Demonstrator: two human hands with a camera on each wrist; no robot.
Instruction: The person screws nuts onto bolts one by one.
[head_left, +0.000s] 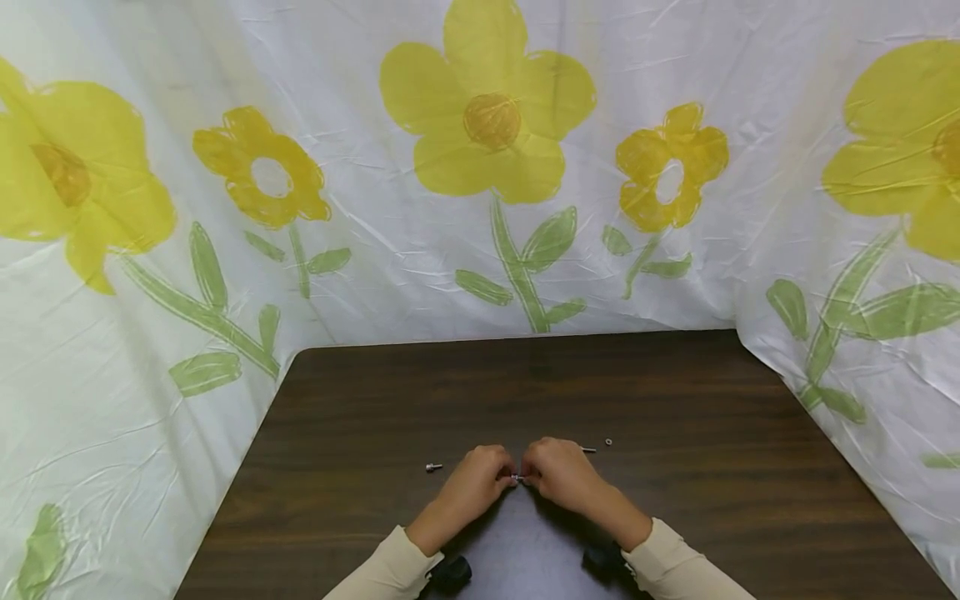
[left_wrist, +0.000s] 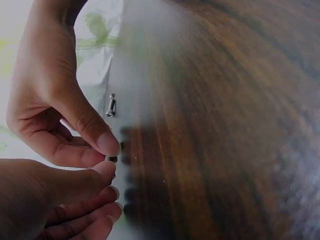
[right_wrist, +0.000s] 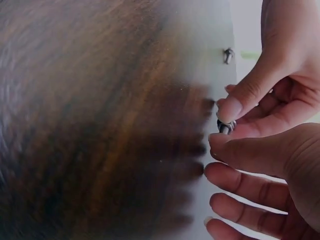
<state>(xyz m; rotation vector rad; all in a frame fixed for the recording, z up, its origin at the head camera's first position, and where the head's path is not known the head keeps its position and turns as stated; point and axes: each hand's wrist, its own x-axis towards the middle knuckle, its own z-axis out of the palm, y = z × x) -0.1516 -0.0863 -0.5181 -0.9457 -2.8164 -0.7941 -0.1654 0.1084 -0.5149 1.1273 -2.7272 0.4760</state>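
Both hands meet over the table near its front middle, fingertips almost touching. Between them is a small silver bolt [right_wrist: 226, 129], with a wider ring-like part beside the left fingertips. The left hand [head_left: 474, 482] pinches that wider end between thumb and forefinger. From the other side, the right hand [head_left: 564, 475] pinches the bolt's narrow end; its other fingers spread loosely in the right wrist view. Fingertips cover much of the bolt, and I cannot tell whether the wider part is its head or a nut. A short threaded stretch shows between the thumbs in the left wrist view.
Another small bolt [head_left: 433, 467] lies on the dark wooden table [head_left: 360, 408] left of the left hand. Beyond the right hand lie a further bolt [head_left: 589, 450], partly hidden, and a small nut [head_left: 608, 442]. A white flowered cloth [head_left: 360, 250] hangs around the table's back and sides.
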